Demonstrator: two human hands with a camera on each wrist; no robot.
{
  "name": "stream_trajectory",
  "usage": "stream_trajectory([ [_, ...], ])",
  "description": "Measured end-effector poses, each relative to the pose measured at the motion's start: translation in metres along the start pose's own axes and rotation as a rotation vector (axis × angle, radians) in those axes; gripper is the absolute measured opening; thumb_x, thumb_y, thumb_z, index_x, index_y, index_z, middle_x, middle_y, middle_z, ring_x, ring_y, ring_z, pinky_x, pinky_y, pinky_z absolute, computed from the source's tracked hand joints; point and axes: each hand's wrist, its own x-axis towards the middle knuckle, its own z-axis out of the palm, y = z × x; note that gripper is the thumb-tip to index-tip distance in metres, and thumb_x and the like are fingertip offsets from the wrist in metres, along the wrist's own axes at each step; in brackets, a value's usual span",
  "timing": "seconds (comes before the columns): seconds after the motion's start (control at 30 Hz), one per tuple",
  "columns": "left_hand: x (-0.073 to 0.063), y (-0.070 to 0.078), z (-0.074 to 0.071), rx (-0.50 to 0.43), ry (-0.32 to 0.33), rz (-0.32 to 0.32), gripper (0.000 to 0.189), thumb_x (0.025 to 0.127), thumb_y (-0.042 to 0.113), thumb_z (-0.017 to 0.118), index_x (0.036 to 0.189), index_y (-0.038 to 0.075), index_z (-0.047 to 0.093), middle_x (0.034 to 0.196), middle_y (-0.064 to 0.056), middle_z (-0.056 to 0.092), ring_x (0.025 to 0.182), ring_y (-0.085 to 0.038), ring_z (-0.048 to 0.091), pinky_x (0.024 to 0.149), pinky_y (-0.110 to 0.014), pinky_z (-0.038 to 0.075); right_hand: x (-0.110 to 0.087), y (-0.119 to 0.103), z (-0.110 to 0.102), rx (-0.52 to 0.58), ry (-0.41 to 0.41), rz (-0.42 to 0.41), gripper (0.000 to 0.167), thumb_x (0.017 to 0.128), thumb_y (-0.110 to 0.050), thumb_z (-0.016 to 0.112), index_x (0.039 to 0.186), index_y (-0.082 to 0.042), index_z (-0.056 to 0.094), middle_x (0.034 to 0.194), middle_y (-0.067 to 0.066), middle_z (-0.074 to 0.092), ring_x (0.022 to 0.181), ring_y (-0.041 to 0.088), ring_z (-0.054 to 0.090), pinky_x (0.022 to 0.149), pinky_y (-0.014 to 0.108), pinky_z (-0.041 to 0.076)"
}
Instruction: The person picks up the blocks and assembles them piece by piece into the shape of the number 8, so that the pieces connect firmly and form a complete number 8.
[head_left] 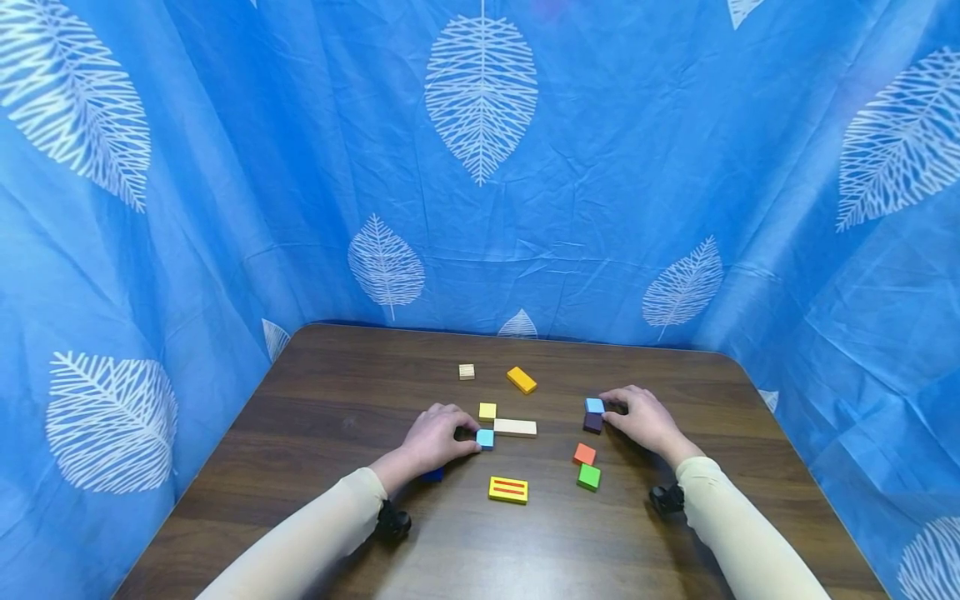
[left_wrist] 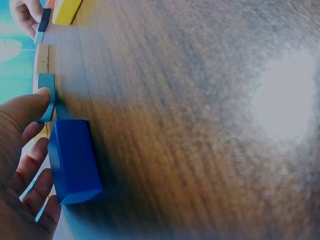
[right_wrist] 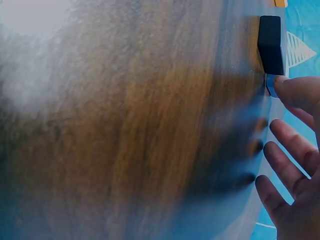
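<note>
My left hand [head_left: 438, 437] pinches a light blue block [head_left: 485, 440] between thumb and forefinger, down at the table. In the left wrist view its thumb lies on that block [left_wrist: 47, 106], and a dark blue block [left_wrist: 75, 160] sits beside the curled lower fingers. On the right side, my right hand [head_left: 643, 419] pinches a blue block [head_left: 594, 406] that stands against a black block [head_left: 592, 423]. The right wrist view shows the thumb on the blue block [right_wrist: 271, 86], with the black block [right_wrist: 270, 45] partly hiding it and the other fingers spread loosely.
Close to the light blue block lie a yellow block [head_left: 487, 411] and a cream bar [head_left: 515, 427]. Nearer are a yellow, red-striped block [head_left: 508, 490], an orange-red block [head_left: 584, 454] and a green block [head_left: 588, 477]. Farther back lie an orange-yellow block [head_left: 522, 380] and a small wooden block [head_left: 467, 372].
</note>
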Motion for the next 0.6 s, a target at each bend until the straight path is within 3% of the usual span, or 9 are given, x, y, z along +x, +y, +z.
stream_trajectory([
  [0.6,-0.0021,0.0002,-0.0007,0.003,0.015,0.012,0.026,0.087,0.038,0.082,0.106,0.021,0.078,0.105,0.006,0.067,0.101,-0.021,0.056,0.091,-0.046,0.046,0.0029,-0.0067,-0.0007,-0.044,-0.014,-0.003,0.034,0.098,-0.022,0.071,0.128,-0.006,0.07,0.126,0.017,0.064,0.121,0.04,0.054,0.103,0.063,0.041],
])
